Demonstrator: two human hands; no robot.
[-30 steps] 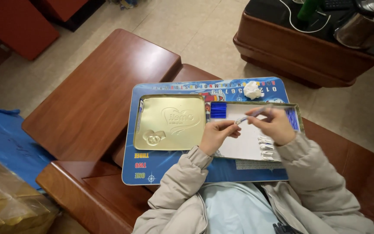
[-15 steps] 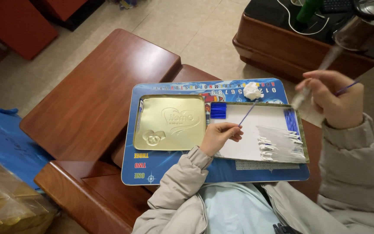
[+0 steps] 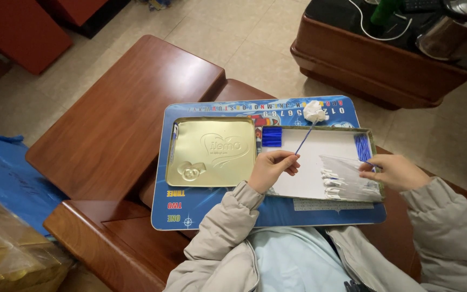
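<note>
My left hand (image 3: pixel 273 168) pinches a thin blue stick (image 3: pixel 304 140) that slants up toward a crumpled white wad (image 3: pixel 315 111). My right hand (image 3: pixel 394 171) rests at the right rim of an open tin tray (image 3: pixel 320 167) lined with white, holding a clear plastic bag (image 3: pixel 347 176) of small white pieces and a thin blue stick. A bundle of short blue sticks (image 3: pixel 272 136) lies in the tray's upper left corner, another blue bundle (image 3: pixel 362 147) at its upper right. The gold tin lid (image 3: pixel 212 152) lies beside the tray on a blue board (image 3: pixel 190 211).
The blue board sits on my lap between brown wooden armrests (image 3: pixel 120 124). A dark wooden low table (image 3: pixel 385 54) with a kettle and cables stands at the upper right. Blue fabric (image 3: pixel 1 173) and gold packages (image 3: pixel 6 249) lie at the left on the tiled floor.
My right hand came down from raised at the right, with the clear bag, to the tray's right rim. My left hand kept holding the blue stick in place.
</note>
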